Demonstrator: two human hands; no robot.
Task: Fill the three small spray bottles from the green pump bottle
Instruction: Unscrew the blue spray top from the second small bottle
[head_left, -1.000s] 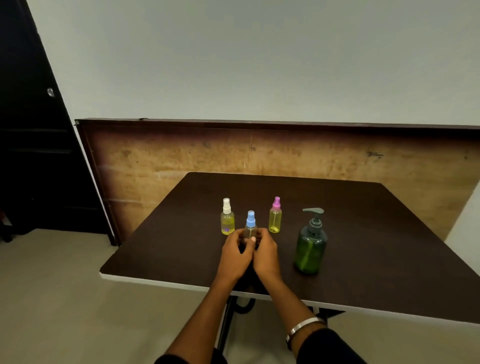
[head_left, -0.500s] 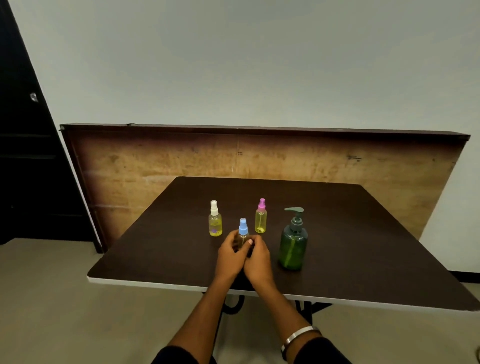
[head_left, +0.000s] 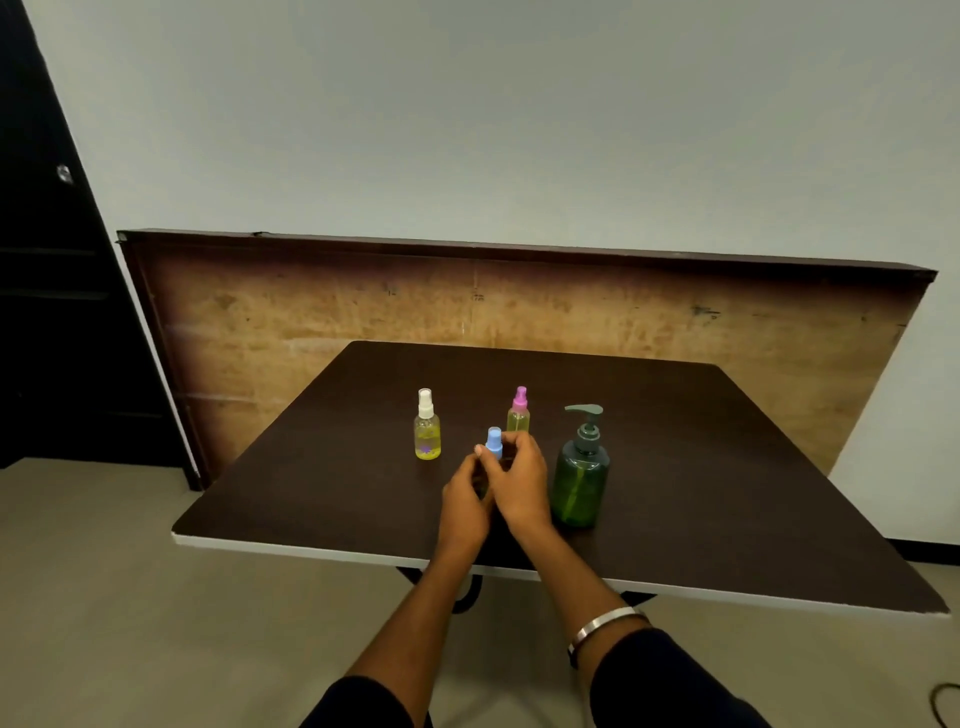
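On the dark table (head_left: 727, 467), left to right, we logged: white-capped spray bottle of yellow liquid (head_left: 427, 427); blue-capped spray bottle (head_left: 494, 445), gripped by left hand (head_left: 464, 493) and right hand (head_left: 519, 480), probably for uncapping; pink-capped spray bottle (head_left: 519, 411); green plastic pump bottle (head_left: 581, 470), upright nearby.

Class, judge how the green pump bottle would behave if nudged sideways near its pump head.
The green pump bottle probably tips rather than slides: it stands tall on a narrow base. Its smooth plastic looks slippery, and if full, it is likely heavy.
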